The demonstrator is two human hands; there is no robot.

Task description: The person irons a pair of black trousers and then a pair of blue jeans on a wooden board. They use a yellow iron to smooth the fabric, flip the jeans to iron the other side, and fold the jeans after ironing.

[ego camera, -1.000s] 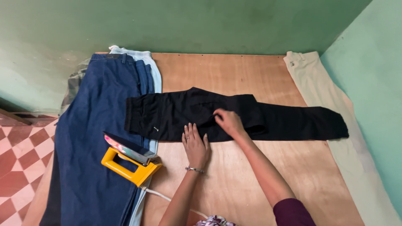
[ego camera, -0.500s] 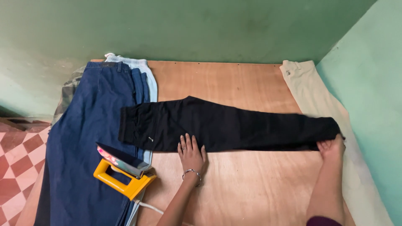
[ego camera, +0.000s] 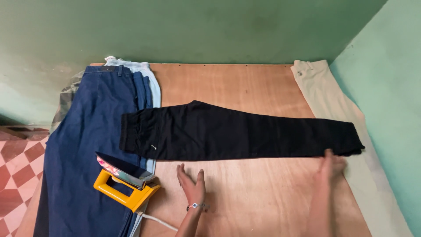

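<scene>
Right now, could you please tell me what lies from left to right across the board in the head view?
Dark blue denim jeans → yellow-handled electric iron → left hand → long black trousers → right hand → cream trousers along the right edge of the bare plywood board.

Your left hand lies flat and open, palm down, fingers together and pointing away from you, the thumb spread a little to the right. A thin bangle circles its wrist, and the bare forearm runs back toward the lower edge of the view. Your right hand is blurred, stretched far out to the right, fingers extended and loose, holding nothing. Its forearm rises steeply from the bottom edge, bare to the frame's limit.
</scene>
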